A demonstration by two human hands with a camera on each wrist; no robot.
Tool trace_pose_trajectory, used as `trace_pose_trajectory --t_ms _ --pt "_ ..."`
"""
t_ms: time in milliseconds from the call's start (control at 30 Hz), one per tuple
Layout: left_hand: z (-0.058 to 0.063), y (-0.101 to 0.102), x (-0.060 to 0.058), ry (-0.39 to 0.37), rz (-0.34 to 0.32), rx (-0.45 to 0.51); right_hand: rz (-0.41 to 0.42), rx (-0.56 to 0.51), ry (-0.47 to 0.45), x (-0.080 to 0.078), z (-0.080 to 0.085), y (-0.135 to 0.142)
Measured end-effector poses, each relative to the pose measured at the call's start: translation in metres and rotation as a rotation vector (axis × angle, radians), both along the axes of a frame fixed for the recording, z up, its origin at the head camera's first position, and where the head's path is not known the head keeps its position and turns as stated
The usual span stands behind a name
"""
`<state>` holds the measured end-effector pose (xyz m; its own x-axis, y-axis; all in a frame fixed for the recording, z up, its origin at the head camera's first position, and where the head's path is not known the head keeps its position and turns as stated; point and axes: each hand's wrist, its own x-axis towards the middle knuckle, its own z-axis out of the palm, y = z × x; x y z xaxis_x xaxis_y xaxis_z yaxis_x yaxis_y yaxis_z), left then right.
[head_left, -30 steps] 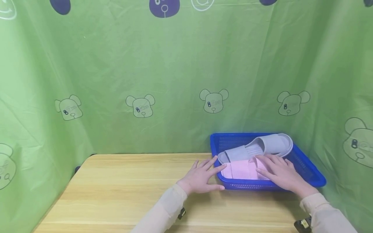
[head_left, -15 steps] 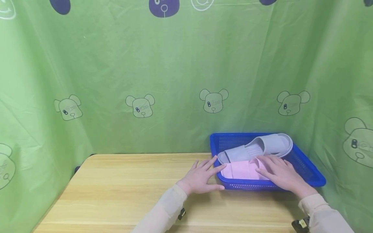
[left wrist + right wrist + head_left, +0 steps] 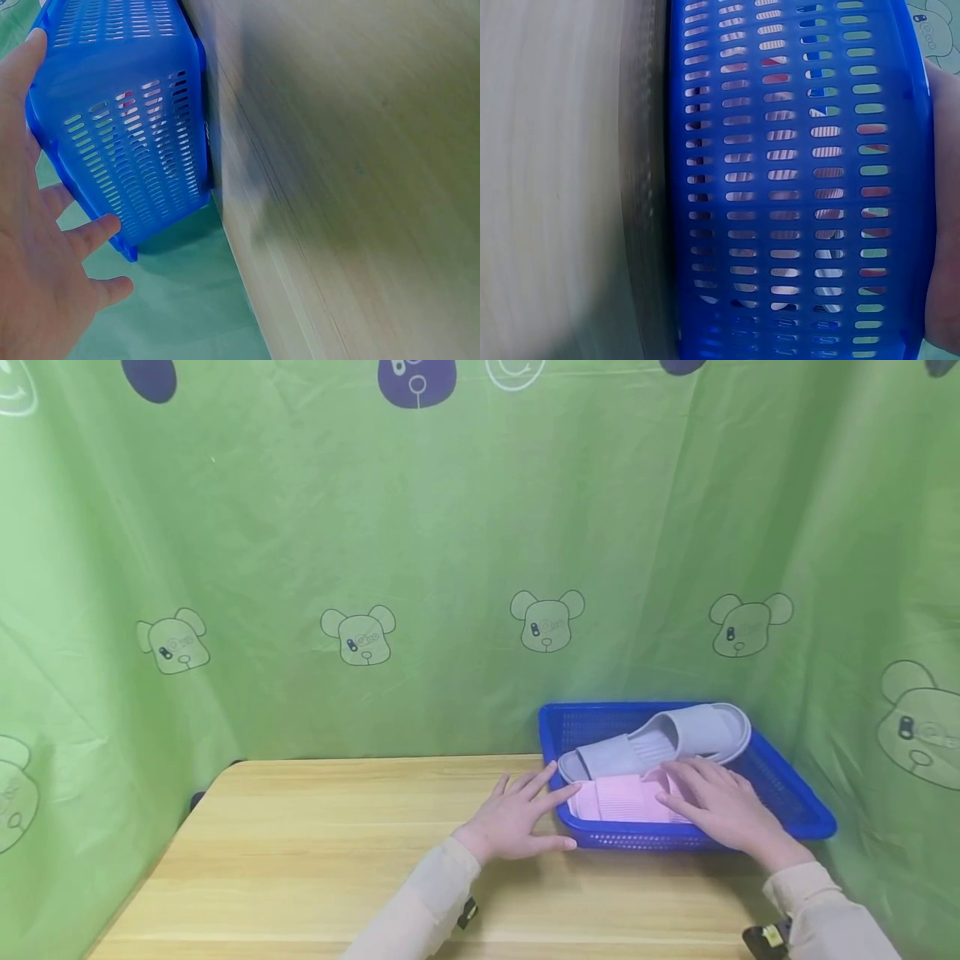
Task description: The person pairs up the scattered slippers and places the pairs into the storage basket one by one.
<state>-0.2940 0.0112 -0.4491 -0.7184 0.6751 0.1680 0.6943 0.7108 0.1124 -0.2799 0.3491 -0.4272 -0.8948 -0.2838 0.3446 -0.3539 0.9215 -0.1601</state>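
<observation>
A pair of slippers lies in a blue plastic basket at the right of the table. The grey slipper slants along the back, and the pink slipper lies in front. My left hand is spread at the basket's left front corner, with fingertips right at the rim; the left wrist view shows its fingers apart and holding nothing. Loosely bent, my right hand lies over the right part of the pink slipper, thumb and fingers spread across its strap and hiding that end.
The wooden table reaches left from the basket. A green curtain with bear faces hangs behind and on both sides. Dark wrist-camera pieces show under the sleeves.
Both hands keep their places at the basket, and the slippers lie as before. Only the head view has shifted slightly.
</observation>
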Motion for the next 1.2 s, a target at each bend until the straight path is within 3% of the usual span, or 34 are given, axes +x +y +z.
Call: trace_pose_trajectory --t_ms 567,967,1200 --pt "0.0010 0.0007 0.0009 0.025 0.011 -0.013 -0.032 -0.022 0.082 0.0017 -0.0008 -0.0006" --pt "0.0017 0.0006 0.0015 0.033 0.021 -0.019 -0.071 -0.044 0.075 0.0023 -0.0042 -0.0001" --pt "0.0022 0.0011 0.0033 0.032 0.020 -0.021 -0.087 -0.004 0.020 0.0084 -0.0036 -0.0016"
